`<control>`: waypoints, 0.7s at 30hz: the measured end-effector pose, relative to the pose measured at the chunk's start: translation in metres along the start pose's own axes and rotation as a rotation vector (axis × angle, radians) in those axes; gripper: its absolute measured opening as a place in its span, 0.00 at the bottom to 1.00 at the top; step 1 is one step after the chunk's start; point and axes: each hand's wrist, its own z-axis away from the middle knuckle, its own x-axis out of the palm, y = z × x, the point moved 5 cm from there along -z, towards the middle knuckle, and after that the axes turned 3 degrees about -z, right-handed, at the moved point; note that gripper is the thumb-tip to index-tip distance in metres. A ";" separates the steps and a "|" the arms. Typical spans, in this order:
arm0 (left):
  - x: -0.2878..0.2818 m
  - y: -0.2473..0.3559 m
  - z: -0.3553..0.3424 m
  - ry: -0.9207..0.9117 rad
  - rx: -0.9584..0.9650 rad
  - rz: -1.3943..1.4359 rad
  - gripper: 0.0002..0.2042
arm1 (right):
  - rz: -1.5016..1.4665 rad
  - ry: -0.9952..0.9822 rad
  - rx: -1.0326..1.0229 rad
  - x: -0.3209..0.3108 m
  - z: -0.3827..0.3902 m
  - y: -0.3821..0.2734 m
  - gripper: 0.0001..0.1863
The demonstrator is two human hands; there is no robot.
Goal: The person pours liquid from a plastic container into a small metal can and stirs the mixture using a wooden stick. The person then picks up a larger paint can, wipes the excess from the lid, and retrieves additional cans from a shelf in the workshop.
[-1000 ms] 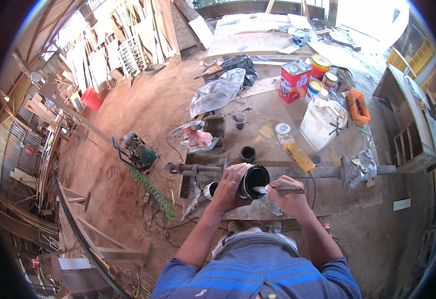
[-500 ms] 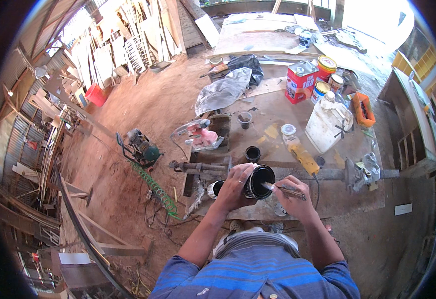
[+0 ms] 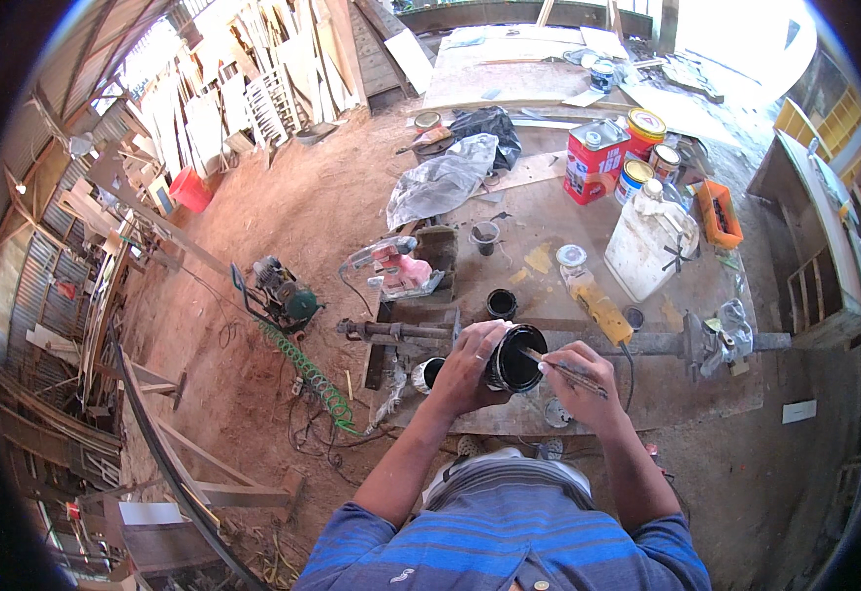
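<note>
Black can (image 3: 498,374) obscures the tip of the stick (image 3: 533,356) in the right hand (image 3: 586,397).

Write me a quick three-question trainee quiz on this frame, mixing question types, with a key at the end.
1. Multiple choice. The left hand grips:
A) a red bucket
B) a dark-mouthed can
C) a red tin

2. True or false. In the picture, the orange bin is to the right of the white jug.

3. Fill in the blank. The coiled hose is ____ in colour.

Key: 1. B; 2. True; 3. green
</note>
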 end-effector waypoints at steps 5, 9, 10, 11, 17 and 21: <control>0.001 -0.004 0.000 0.005 -0.003 0.004 0.56 | -0.080 -0.123 0.070 0.005 0.004 -0.006 0.05; 0.002 -0.004 0.003 -0.004 -0.009 -0.001 0.56 | -0.256 -0.033 0.343 0.013 0.003 0.004 0.05; 0.003 -0.004 0.003 -0.004 -0.008 -0.001 0.56 | -0.342 0.039 0.483 0.013 0.005 0.010 0.06; 0.003 -0.003 0.002 -0.003 -0.006 0.003 0.56 | -0.343 0.039 0.481 0.011 0.002 0.011 0.06; 0.000 0.000 -0.001 0.000 0.009 0.007 0.57 | -0.012 0.000 -0.011 -0.003 -0.007 -0.008 0.05; -0.001 -0.003 -0.001 0.020 0.011 -0.005 0.57 | -0.031 -0.101 0.025 0.000 -0.002 -0.011 0.06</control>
